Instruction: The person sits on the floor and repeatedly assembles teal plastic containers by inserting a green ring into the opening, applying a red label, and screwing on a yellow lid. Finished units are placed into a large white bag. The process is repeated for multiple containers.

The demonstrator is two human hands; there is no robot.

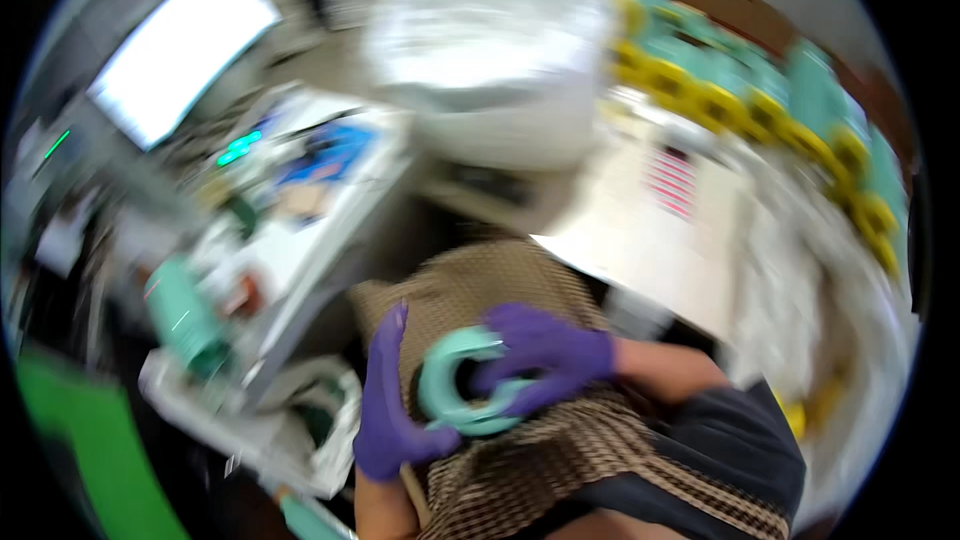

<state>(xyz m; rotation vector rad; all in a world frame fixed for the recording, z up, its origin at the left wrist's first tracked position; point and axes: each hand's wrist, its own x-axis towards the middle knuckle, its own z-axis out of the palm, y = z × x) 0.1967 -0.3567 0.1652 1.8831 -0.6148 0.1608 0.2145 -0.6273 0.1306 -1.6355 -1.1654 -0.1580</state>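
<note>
A mint-green ring-shaped piece [437,392], hollow in the middle, is over my lap. It could be a hollow cylinder seen end-on; blur keeps its depth from showing. My right hand [545,355], in a purple glove, grips its right side, with fingers reaching over the rim into the hole. On the other side my left hand [385,405], also purple-gloved, is open with fingers stretched upward and thumb spread. Its thumb lies at the lower edge of the ring, and I cannot tell whether it presses there. Brown checked cloth [520,280] covers my lap beneath both.
Left stands a white workbench [345,255] with small items and a bright screen [190,45]. A mint-green cylinder [188,315] is at its near end. Ahead is a white-lined bin [490,60]. A pale board [660,230] and several mint-green rolls with yellow ends [720,105] are right.
</note>
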